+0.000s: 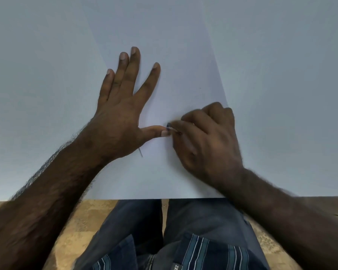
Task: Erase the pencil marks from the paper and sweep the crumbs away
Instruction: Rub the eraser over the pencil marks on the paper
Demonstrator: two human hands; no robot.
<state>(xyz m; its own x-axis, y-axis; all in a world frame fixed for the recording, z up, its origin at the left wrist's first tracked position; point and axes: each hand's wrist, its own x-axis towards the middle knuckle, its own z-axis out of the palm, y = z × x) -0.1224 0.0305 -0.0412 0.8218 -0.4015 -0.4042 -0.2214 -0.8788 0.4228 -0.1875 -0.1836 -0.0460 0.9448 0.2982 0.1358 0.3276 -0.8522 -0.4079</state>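
Observation:
A white sheet of paper (180, 61) lies on the pale table, its near edge flush with the table's front. My left hand (121, 110) presses flat on the sheet with fingers spread and thumb stretched to the right. My right hand (205, 141) is closed around a small eraser (169, 126), of which only a dark blue tip and a bit of white show between the fingertips. That tip touches the paper right beside my left thumb. A short pencil mark (141, 152) peeks out below my left palm. One tiny dark speck (200, 87) sits on the sheet farther back.
The light grey table (281, 75) spreads wide on both sides of the paper. Its front edge (320, 196) runs just below my wrists. Under it are my lap in dark trousers and a brown speckled floor (82, 230).

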